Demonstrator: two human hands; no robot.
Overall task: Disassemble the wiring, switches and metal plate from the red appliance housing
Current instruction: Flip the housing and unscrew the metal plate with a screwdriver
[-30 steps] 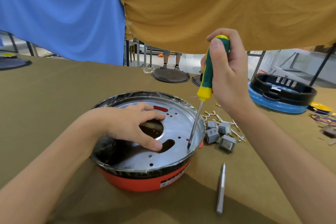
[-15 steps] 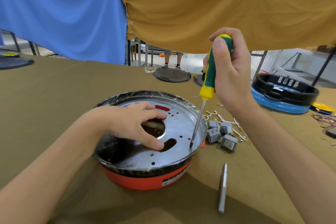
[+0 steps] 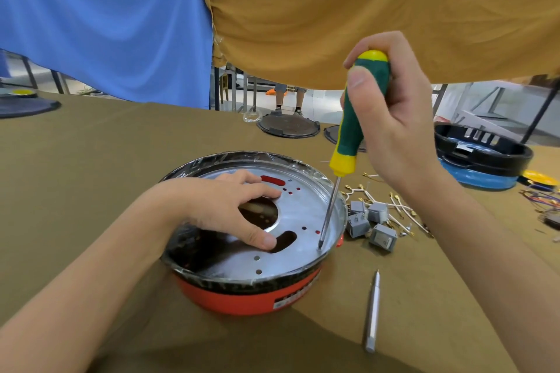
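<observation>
One red housing [image 3: 242, 297], perforated metal plate [image 3: 303, 215] inside, right hand [image 3: 394, 118] clasping screwdriver [image 3: 357, 118], apparently on screw.

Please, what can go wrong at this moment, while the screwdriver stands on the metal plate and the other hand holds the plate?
1. The screwdriver tip sits near the edge of the metal plate; if it slips, it could jump toward the thumb of the left hand, which rests close by on the plate.
2. The right hand pushes at a tilt, so the red housing might tip or slide on the cloth.
3. The grey switches lie loose beside the housing and could be knocked away.
</observation>
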